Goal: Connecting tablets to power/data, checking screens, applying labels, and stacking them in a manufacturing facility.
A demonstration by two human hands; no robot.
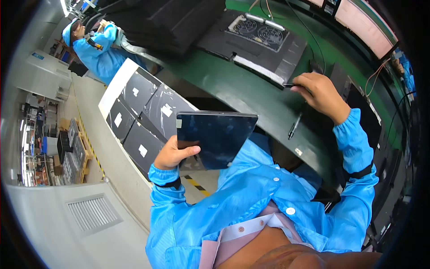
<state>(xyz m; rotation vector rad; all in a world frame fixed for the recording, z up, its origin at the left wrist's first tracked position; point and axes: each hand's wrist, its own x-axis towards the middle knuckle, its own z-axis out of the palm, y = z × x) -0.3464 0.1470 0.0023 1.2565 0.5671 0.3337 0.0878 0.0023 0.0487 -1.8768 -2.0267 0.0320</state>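
My left hand (172, 153) is closed on the edge of a dark tablet (217, 140), thumb over its glossy front, and holds it up in front of my body. A pale sticker sits at the tablet's upper left corner. Over the green bench (210, 78), the fingers of my right hand (320, 92) pinch a small, slim dark piece whose kind I cannot make out. Its tip is beside the corner of a black padded board (251, 56). Below that hand a pen (294, 126) lies on the bench.
A white-edged box (117, 85) of black, labelled flat packs stands left of the bench. Black cloth (165, 24) covers the bench's far left. A framed panel with two round grilles (258, 31) lies on the board. Monitors (365, 28) stand far right; another person (101, 51) works far left.
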